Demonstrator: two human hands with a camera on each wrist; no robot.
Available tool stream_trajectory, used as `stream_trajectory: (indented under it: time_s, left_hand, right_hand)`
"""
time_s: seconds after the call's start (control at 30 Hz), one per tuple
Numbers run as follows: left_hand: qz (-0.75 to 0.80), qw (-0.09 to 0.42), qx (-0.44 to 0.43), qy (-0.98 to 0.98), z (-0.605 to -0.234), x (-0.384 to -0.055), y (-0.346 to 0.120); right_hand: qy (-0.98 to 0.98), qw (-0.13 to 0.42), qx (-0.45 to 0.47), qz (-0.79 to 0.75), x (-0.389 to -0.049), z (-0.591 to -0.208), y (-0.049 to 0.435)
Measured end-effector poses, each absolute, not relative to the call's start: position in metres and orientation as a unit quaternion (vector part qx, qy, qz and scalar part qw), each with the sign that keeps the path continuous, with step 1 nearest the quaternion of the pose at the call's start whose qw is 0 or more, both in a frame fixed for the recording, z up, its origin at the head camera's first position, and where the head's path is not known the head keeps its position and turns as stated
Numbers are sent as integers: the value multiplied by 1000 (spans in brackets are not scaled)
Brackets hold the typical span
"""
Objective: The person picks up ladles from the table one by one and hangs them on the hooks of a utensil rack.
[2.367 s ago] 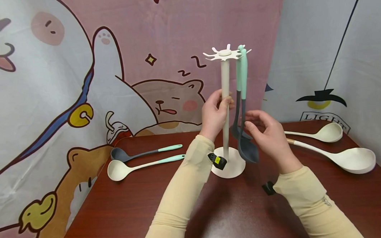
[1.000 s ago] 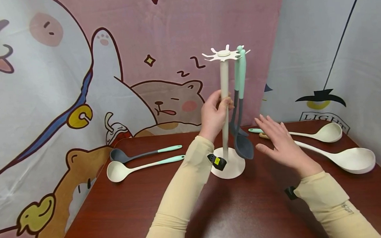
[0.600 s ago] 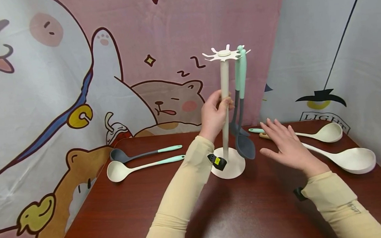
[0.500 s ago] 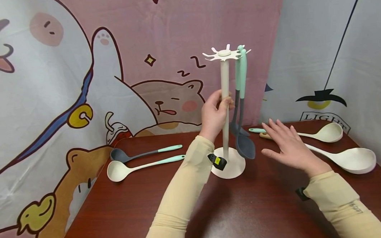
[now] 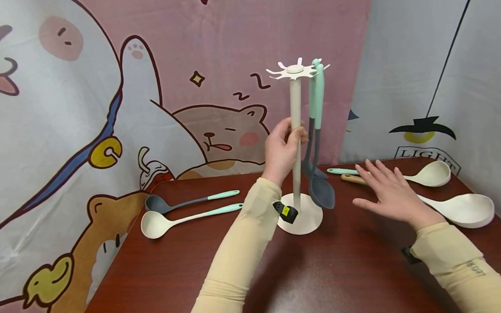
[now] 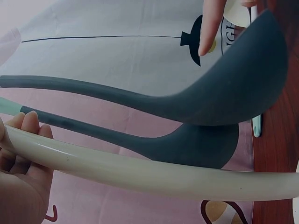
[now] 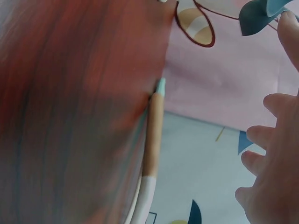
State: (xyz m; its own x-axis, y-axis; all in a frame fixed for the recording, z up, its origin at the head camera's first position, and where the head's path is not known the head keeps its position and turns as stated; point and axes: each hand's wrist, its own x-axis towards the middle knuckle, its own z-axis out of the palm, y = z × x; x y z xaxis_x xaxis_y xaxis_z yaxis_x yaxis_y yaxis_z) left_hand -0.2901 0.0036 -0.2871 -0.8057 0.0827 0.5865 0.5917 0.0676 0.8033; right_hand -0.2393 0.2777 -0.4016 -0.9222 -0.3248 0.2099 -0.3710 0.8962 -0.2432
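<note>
My left hand (image 5: 282,150) grips the pole (image 5: 295,97) of a cream utensil rack, its fingers curled round the shaft. Two dark grey ladles with mint handles hang from the rack's right side; the front ladle (image 5: 322,193) and the rear ladle (image 6: 205,147) overlap in the left wrist view. My right hand (image 5: 390,194) hovers with fingers spread, holding nothing. Below it in the head view lie a large white ladle (image 5: 470,210) with a wood-coloured handle end (image 5: 353,179) and a white ladle (image 5: 432,174) with a mint handle. The hand hides part of both handles.
On the table's (image 5: 316,276) left lie a dark grey ladle (image 5: 157,204) and a white ladle (image 5: 155,224), both with mint handles. The round rack base (image 5: 301,224) stands mid-table. A cartoon-printed cloth (image 5: 227,35) hangs behind the table.
My right hand has left the hanging ladles and moved right, its fingers spreading, to over the handles lying on the right. The front hanging ladle has shifted slightly. My left hand stays on the pole.
</note>
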Motion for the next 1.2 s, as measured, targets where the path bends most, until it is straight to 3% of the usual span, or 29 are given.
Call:
stream_trajectory:
  time_s: [1.2]
  left_hand:
    - [-636,189,-229,-712,-285,-288,3]
  right_hand:
    - [-987,13,118,111,-261,-433,336]
